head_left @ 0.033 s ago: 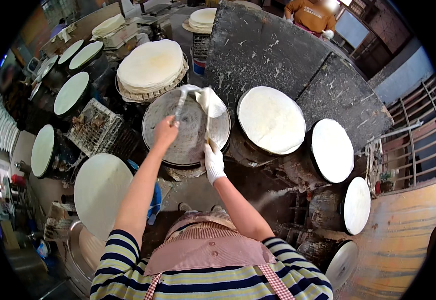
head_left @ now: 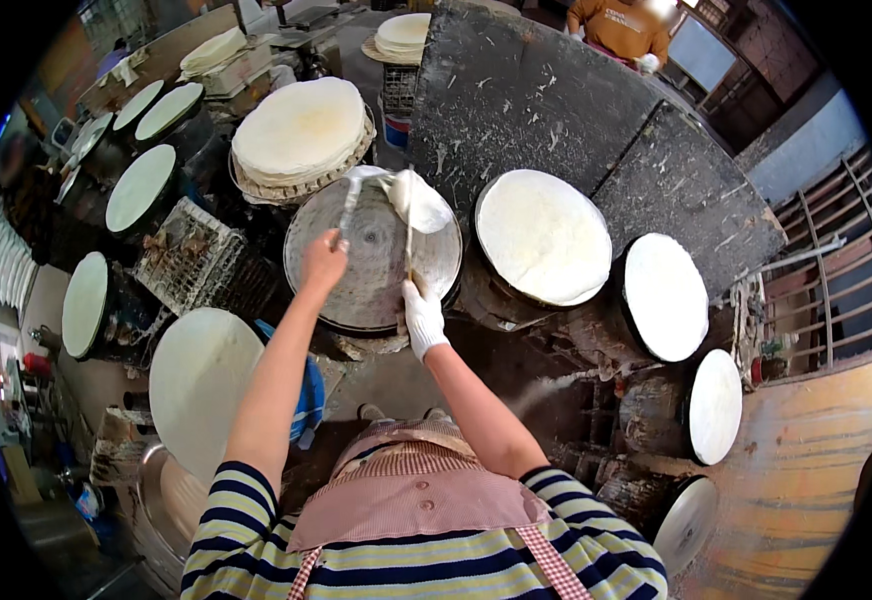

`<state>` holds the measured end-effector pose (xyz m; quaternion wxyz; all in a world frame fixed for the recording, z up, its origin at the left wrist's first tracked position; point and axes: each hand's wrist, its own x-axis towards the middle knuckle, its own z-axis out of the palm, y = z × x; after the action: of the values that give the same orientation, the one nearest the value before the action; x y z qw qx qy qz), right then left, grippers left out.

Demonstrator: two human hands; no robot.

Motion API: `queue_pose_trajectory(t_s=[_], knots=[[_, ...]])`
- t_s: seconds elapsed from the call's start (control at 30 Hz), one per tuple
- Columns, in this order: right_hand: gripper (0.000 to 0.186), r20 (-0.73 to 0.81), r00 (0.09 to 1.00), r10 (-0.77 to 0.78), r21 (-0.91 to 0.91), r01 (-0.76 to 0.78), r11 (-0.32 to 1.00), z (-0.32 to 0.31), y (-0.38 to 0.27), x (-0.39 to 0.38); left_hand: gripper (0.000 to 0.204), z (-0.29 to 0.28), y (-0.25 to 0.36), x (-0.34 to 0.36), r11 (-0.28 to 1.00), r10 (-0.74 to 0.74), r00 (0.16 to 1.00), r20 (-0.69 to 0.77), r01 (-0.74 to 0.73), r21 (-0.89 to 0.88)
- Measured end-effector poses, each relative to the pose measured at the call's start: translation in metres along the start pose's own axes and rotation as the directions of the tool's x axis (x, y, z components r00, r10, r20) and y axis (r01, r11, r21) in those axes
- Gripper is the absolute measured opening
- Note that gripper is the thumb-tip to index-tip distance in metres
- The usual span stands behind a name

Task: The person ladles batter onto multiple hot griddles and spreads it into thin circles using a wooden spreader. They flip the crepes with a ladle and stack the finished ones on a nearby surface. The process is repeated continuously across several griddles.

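Left hand (head_left: 324, 262): bare; I see its fingers curled closed around the lower end of a pale, blurred, slim-handled tool (head_left: 351, 205) that slants up over the plate.
Right hand (head_left: 424, 318): in a white knitted glove, closed around the lower end of a thin pale stick (head_left: 411, 235) that points away from the wearer.
Round plate: the worn grey, circular cooking plate (head_left: 356, 275) lies beneath both tools, its surface streaked and its rim dark.
White lump: a soft, glossy white mass (head_left: 426, 207) sits over the plate's far right part, by the stick's upper end; I cannot tell whether it hangs from the stick or rests on the plate.
Stack: just beyond the plate, to the left, a thick pile of cream-coloured round sheets (head_left: 301, 130) lies on a shallow round tray (head_left: 246, 188).
Right neighbour: a large white disc (head_left: 544, 238) covers the round stand just beside the plate.
Backdrop: a speckled black panel (head_left: 526, 110) stands behind; past it I see a co-worker in an orange-brown top (head_left: 621, 30).
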<state>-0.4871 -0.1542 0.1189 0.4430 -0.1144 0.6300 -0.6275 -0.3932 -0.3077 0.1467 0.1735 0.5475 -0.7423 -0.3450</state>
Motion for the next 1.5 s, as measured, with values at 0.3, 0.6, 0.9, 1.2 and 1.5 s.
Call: queue_pose_trajectory(t_s=[0.3,0.6,0.9,1.2,1.5], knots=[[0.044,-0.13,0.991,-0.043,-0.093,0.031,0.995,-0.038,0.011,-0.014,0.026,-0.096,-0.065,-0.039,0.591,-0.217,0.967,0.133,0.239,-0.77],[0.045,0.264,0.963,-0.047,-0.463,0.17,0.87,0.002,-0.014,0.005,0.03,-0.129,-0.049,-0.1,0.408,-0.109,0.992,0.067,0.106,-0.907],[0.043,0.185,0.981,0.061,-0.273,-0.008,0.962,0.004,-0.045,0.043,0.032,-0.138,-0.054,-0.138,0.382,-0.178,0.983,0.044,0.11,-0.917],[0.043,0.195,0.972,-0.132,-0.341,0.193,0.92,-0.042,-0.025,0.055,0.032,-0.135,-0.064,-0.165,0.348,-0.217,0.976,0.022,0.099,-0.932],[0.044,0.413,0.878,0.243,-0.494,-0.008,0.869,-0.027,-0.05,-0.015,0.032,-0.137,-0.064,-0.17,0.357,-0.255,0.967,0.02,0.114,-0.927]])
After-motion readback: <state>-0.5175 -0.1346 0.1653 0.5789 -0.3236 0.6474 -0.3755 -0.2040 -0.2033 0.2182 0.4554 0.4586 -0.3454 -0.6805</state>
